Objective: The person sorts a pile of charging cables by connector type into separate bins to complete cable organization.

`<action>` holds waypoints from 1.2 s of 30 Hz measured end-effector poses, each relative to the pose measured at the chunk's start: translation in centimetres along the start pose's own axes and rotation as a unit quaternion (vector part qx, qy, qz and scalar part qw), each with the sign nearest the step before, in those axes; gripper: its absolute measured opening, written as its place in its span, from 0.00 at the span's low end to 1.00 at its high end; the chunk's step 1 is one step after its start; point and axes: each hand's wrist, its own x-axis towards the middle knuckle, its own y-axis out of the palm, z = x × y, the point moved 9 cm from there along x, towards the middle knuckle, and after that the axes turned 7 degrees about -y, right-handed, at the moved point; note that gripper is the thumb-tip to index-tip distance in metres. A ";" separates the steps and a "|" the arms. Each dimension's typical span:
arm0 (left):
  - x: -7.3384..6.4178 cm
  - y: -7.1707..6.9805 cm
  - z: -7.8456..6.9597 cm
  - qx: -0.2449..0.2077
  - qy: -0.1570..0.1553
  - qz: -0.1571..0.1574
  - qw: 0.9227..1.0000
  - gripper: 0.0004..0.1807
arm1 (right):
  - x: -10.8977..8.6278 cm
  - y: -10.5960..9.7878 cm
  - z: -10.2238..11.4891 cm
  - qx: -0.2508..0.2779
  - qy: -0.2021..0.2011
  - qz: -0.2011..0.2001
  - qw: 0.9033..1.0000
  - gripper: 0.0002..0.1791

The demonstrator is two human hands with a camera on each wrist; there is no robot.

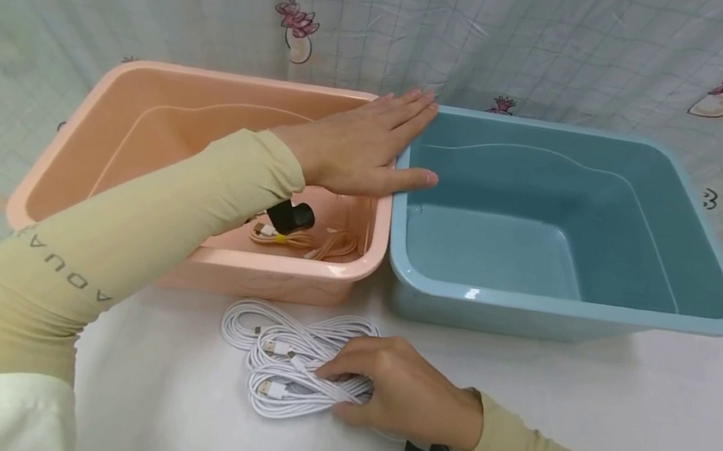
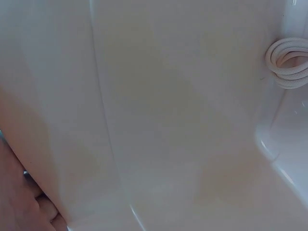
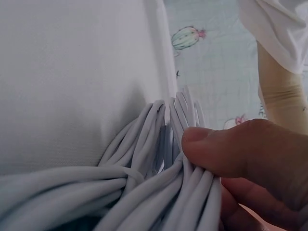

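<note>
The white cables (image 1: 302, 363) lie in coils on the table (image 1: 174, 402), in front of both bins; the exact number of coils cannot be told. The right hand (image 1: 405, 392) grips the right end of the pile. Its thumb (image 3: 204, 144) presses on the near side and the curled forefinger on the far side, pinching several strands together; the remaining fingers are partly hidden. Plugs (image 1: 275, 389) sit on top of the coils, left of the grip.

Handling: the cables are probably light, flexible and not fragile. The smooth-looking jacket may let single strands slip out of a loose pinch, and neighbouring coils may snag. In the right wrist view, one strand crosses over the bundle and appears to bind it. Best hold: across the full bundle, close to that crossing. Avoid the plugs, since pulling there could draw out a loop.

Beyond the cables, the pink bin (image 1: 268, 266) and the blue bin (image 1: 563, 307) stand side by side. Tan cables (image 1: 333, 245) lie inside the pink bin. The left hand (image 1: 368, 143) rests across the adjoining rims, fingers extended and close together, thumb held apart over the blue bin. Printed cloth (image 1: 375, 12) hangs behind.
</note>
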 end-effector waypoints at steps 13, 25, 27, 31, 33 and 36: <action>0.1 -0.2 0.0 0.005 -0.004 0.002 1.000 0.51 | 0.0 -0.9 -0.9 0.070 0.034 -0.004 0.997 0.20; 0.1 0.0 0.0 0.004 0.002 0.001 1.000 0.51 | -0.2 -1.7 -1.2 0.147 0.059 -0.029 0.987 0.19; 0.1 0.0 0.0 0.004 0.002 0.001 1.000 0.51 | -0.3 -1.9 -1.3 0.157 0.057 -0.035 0.985 0.19; 0.1 0.0 0.0 0.003 0.003 0.000 1.000 0.51 | -0.3 -2.1 -1.3 0.173 0.058 -0.042 0.982 0.20; 0.1 0.0 0.0 0.004 0.004 0.000 1.000 0.51 | -0.3 -2.2 -1.4 0.180 0.059 -0.044 0.981 0.20; 0.1 -0.1 0.0 0.004 0.005 -0.002 1.000 0.51 | -0.3 -2.3 -1.3 0.187 0.060 -0.048 0.979 0.20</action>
